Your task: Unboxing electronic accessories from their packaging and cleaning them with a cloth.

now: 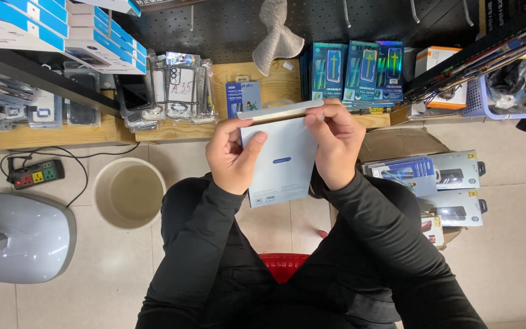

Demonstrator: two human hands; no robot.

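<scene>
tiled floor (518, 256) | cream bucket (129, 194); power strip (36, 173); grey fan base (22, 237); boxed packages (452, 189)

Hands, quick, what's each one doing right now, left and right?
Left hand: closed on the flat pale blue-grey cardboard box, thumb across its front.
Right hand: closed on the same box, fingertips pinching its top flap.

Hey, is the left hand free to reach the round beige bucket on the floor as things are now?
Probably not right away. The left hand is gripping the pale flat box together with the right hand. The bucket sits open on the floor beside the left arm, with nothing between them, so the path itself looks free.
</scene>
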